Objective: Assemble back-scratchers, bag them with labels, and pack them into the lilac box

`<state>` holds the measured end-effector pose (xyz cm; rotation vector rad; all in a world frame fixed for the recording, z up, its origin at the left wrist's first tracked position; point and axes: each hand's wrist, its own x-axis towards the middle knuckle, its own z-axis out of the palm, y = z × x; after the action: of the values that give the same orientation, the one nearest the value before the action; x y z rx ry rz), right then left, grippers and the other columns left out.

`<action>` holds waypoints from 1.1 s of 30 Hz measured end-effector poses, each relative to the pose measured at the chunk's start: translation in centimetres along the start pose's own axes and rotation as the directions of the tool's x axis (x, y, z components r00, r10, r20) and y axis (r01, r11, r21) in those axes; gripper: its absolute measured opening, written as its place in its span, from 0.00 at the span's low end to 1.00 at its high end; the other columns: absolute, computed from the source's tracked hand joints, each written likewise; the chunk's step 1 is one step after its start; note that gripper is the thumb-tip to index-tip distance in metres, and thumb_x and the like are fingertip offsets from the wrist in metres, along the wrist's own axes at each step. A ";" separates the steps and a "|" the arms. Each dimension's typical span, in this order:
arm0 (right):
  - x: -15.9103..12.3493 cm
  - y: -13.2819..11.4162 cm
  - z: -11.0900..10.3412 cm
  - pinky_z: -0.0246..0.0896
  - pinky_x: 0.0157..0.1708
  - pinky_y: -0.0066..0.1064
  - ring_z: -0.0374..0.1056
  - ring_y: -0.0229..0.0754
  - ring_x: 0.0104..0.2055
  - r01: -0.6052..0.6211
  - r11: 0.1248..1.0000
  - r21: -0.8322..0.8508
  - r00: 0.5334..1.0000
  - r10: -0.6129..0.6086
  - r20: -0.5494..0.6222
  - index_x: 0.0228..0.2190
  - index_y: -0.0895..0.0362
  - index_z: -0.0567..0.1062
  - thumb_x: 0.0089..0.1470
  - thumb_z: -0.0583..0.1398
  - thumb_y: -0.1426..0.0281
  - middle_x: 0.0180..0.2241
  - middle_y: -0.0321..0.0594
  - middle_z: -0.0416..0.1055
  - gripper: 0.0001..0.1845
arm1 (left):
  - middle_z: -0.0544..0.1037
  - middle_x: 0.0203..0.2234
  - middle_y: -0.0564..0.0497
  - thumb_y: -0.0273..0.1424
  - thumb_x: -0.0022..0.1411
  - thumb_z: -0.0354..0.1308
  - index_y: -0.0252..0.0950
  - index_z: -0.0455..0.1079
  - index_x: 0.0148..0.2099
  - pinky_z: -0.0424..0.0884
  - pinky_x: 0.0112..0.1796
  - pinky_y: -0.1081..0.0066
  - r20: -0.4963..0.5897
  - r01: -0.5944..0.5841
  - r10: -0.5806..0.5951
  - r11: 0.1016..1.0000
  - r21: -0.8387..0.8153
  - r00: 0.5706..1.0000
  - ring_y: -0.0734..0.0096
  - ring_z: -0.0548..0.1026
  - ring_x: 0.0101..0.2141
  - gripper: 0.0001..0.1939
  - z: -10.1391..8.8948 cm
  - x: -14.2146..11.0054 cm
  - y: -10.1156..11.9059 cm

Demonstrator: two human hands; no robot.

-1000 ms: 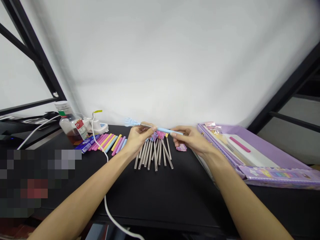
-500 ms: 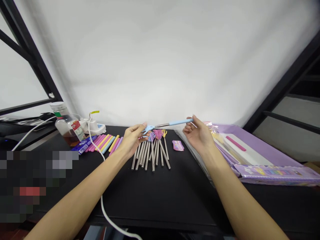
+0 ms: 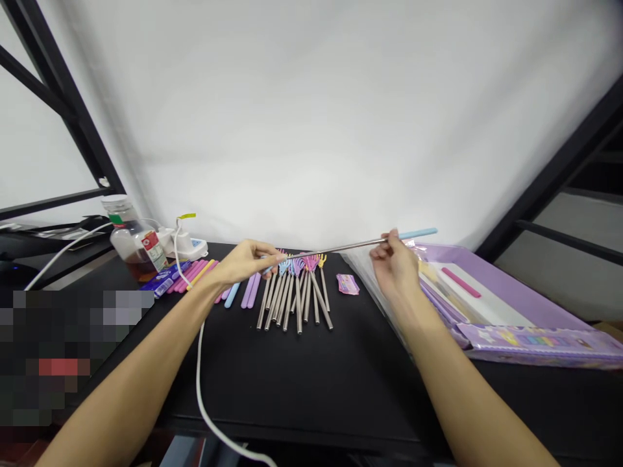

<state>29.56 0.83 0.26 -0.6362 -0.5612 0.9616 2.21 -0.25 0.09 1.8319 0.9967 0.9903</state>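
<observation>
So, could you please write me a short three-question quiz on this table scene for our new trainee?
1. Which is nearer the light blue handle of the extended metal back scratcher: the left hand or the right hand?
2. True or false: the small pink packet lies on the black table to the right of the fanned row of back scratchers.
3. What colour is the liquid in the glass jar?

Key: 1. The right hand. 2. True. 3. Brown.
</observation>
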 end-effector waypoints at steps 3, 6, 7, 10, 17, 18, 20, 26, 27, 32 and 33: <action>0.7 -0.2 -0.6 0.57 0.19 0.19 0.53 0.26 0.18 0.005 1.000 0.009 0.999 -0.005 -0.041 0.25 0.57 0.70 0.54 0.68 0.61 0.19 0.26 0.57 0.16 | 0.80 0.28 0.46 0.41 0.60 0.63 0.37 0.80 0.37 0.71 0.31 0.71 -0.009 -0.148 0.158 0.942 0.302 0.987 0.66 0.76 0.29 0.13 -0.7 0.1 -0.3; -0.2 0.3 -0.4 0.60 0.21 0.19 0.58 0.28 0.20 -0.044 0.999 -0.020 0.999 0.044 0.015 0.26 0.57 0.71 0.54 0.68 0.60 0.19 0.27 0.59 0.16 | 0.81 0.33 0.47 0.38 0.63 0.60 0.39 0.80 0.40 0.70 0.39 0.68 -0.028 -0.266 0.342 0.778 0.570 0.939 0.63 0.77 0.35 0.10 0.8 0.4 -0.7; -0.5 0.5 -0.3 0.61 0.21 0.19 0.59 0.28 0.21 -0.055 0.998 -0.031 0.998 0.056 0.031 0.26 0.57 0.72 0.53 0.68 0.61 0.19 0.28 0.60 0.15 | 0.81 0.34 0.46 0.37 0.64 0.59 0.39 0.80 0.40 0.69 0.41 0.66 -0.022 -0.281 0.380 0.720 0.635 0.925 0.62 0.77 0.36 0.10 1.4 0.5 -0.8; -0.9 0.3 -0.2 0.60 0.20 0.19 0.60 0.28 0.20 -0.103 0.991 -0.086 0.993 0.107 0.040 0.26 0.57 0.72 0.51 0.70 0.64 0.20 0.28 0.63 0.14 | 0.81 0.34 0.44 0.35 0.68 0.55 0.38 0.79 0.40 0.67 0.45 0.63 0.000 -0.289 0.451 0.572 0.767 0.893 0.59 0.77 0.38 0.12 2.0 0.7 -1.5; 1.3 -3.0 -0.8 0.48 0.13 0.17 0.47 0.24 0.14 0.024 0.997 -0.080 0.981 -0.039 -0.189 0.23 0.58 0.67 0.61 0.63 0.70 0.17 0.25 0.58 0.16 | 0.83 0.34 0.44 0.32 0.67 0.56 0.40 0.80 0.42 0.67 0.44 0.62 -0.002 -0.171 0.400 0.395 0.903 0.916 0.57 0.79 0.38 0.10 -0.2 1.1 -1.7; 1.7 -3.4 -1.0 0.48 0.13 0.17 0.46 0.24 0.14 0.049 0.996 -0.074 0.975 -0.064 -0.211 0.24 0.58 0.66 0.62 0.62 0.70 0.17 0.25 0.57 0.16 | 0.83 0.34 0.44 0.33 0.67 0.56 0.41 0.80 0.41 0.67 0.43 0.63 -0.021 -0.127 0.371 0.371 0.920 0.928 0.56 0.79 0.39 0.10 -0.4 1.1 -1.4; 2.2 -4.1 -1.6 0.48 0.13 0.17 0.46 0.24 0.14 0.064 0.996 -0.060 0.957 -0.078 -0.278 0.24 0.57 0.64 0.64 0.59 0.70 0.17 0.24 0.55 0.17 | 0.83 0.35 0.43 0.34 0.67 0.55 0.41 0.80 0.39 0.68 0.40 0.63 -0.093 -0.010 0.294 0.329 0.944 0.951 0.55 0.79 0.38 0.12 -0.9 0.9 -0.9; 3.0 -5.1 -3.6 0.50 0.14 0.17 0.44 0.25 0.13 0.091 0.996 -0.009 0.959 -0.090 -0.268 0.25 0.56 0.64 0.67 0.56 0.67 0.16 0.23 0.53 0.17 | 0.82 0.39 0.37 0.29 0.65 0.52 0.37 0.81 0.43 0.70 0.39 0.58 -0.315 0.259 0.215 0.252 0.932 0.925 0.48 0.80 0.39 0.15 -2.8 0.1 -1.3; 3.0 -5.0 -3.7 0.51 0.14 0.17 0.45 0.25 0.13 0.070 0.997 -0.021 0.967 -0.073 -0.246 0.25 0.56 0.64 0.66 0.57 0.64 0.16 0.23 0.52 0.17 | 0.82 0.39 0.37 0.26 0.65 0.51 0.35 0.81 0.44 0.70 0.42 0.57 -0.288 0.221 0.268 0.254 0.942 0.919 0.48 0.80 0.40 0.16 -2.8 0.1 -1.5; 2.0 -4.2 -3.3 0.53 0.15 0.18 0.55 0.27 0.15 -0.048 0.994 -0.099 0.986 0.032 -0.163 0.26 0.57 0.69 0.58 0.65 0.60 0.16 0.26 0.60 0.17 | 0.82 0.38 0.36 0.24 0.67 0.46 0.32 0.75 0.55 0.70 0.47 0.56 -0.147 0.016 0.422 0.297 0.955 0.895 0.51 0.79 0.42 0.21 -1.3 0.9 -1.9; 1.8 -3.9 -3.1 0.54 0.15 0.18 0.56 0.27 0.16 -0.057 0.993 -0.104 0.988 0.042 -0.146 0.26 0.58 0.70 0.57 0.66 0.60 0.17 0.27 0.61 0.16 | 0.81 0.38 0.36 0.24 0.68 0.46 0.31 0.74 0.56 0.71 0.46 0.57 -0.128 -0.007 0.434 0.296 0.955 0.892 0.51 0.79 0.42 0.21 -0.8 1.0 -2.1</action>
<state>34.71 0.00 1.19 -0.8130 -0.4737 0.9281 1.34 1.65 -1.19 2.9063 1.8819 1.0037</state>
